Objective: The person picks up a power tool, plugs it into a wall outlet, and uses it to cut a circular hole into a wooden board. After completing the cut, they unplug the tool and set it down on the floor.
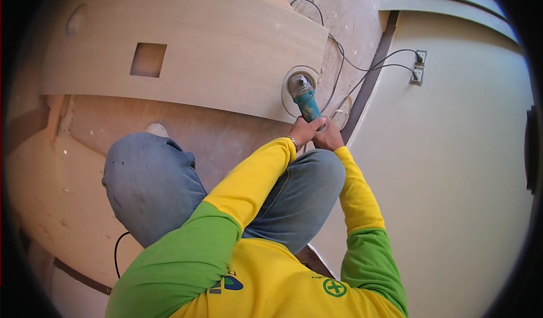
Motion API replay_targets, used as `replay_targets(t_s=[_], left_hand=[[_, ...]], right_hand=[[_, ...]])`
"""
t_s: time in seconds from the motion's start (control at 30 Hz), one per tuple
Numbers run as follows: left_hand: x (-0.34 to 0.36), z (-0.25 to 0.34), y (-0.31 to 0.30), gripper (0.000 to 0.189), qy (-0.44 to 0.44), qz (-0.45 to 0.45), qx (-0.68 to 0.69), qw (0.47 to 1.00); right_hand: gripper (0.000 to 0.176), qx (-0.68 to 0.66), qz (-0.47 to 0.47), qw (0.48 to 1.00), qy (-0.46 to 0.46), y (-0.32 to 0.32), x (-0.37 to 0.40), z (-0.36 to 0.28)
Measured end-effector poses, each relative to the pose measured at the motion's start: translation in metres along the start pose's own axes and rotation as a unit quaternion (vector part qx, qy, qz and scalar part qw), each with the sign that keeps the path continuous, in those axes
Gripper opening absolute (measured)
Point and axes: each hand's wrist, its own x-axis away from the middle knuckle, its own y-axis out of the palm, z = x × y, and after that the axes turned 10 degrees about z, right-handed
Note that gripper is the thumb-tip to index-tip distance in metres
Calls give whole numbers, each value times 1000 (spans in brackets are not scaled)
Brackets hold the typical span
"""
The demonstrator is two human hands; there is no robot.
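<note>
Both my hands are closed round the rear of a teal angle grinder (307, 104). My left hand (304, 130), with a bracelet at its wrist, wraps the body from the left side. On the right side my right hand (329, 133) grips the same end, touching my left hand. The grinder's grey metal head points away from me, over a round ring mark near the right end of a pale wooden board (226, 41). A square cutout (149, 59) is in the board's left part. The underside of the grinder's head is hidden.
Two cables run from behind the board to wall sockets (418, 67) on the pale wall (452, 165). Stacked panels (447, 2) are at the top right. A dark baseboard (367, 86) edges the floor. My bent knees are close below the board.
</note>
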Motion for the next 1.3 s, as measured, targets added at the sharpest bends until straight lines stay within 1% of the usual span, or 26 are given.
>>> replay_targets(t_s=[0.03,0.07,0.13,0.23,0.27,0.33,0.47,0.53,0.67,0.73,0.83,1.07,1.3], left_hand=[[-2,-2,1,56,-7,21,-6,1000],[-3,-5,1,56,-7,21,-1,1000],[-4,-6,1,84,-11,11,10,1000],[-5,-8,2,85,-11,36,5,999],[-6,-7,2,85,-10,37,6,999],[-13,-14,5,57,-2,55,7,998],[-18,-19,6,57,-6,67,-3,998],[-15,-13,2,90,-15,31,-12,999],[-7,-2,0,91,-25,32,-32,999],[-2,2,4,69,-20,112,-78,990],[-1,6,3,74,-24,113,-100,988],[2,15,-2,76,-27,110,-120,986],[2,17,-5,78,-38,106,-122,986]], right_hand=[[69,-3,-1,1000,-8,-1,0,-2],[69,1,-3,1000,-9,-2,0,-3],[69,6,-7,1000,-12,0,-3,1],[69,-3,-12,1000,-10,1,-4,1],[69,-2,-13,1000,-11,1,-6,0],[68,16,-7,1000,-8,2,-8,0],[67,26,-13,999,-19,4,-12,5],[66,34,-19,999,-15,5,-14,5],[66,72,-27,997,-2,7,-18,5],[68,57,-43,997,-22,9,-21,8],[69,41,-50,997,-28,8,-21,7],[68,41,-62,997,-21,9,-24,5],[72,78,-88,993,-2,15,-32,8]])
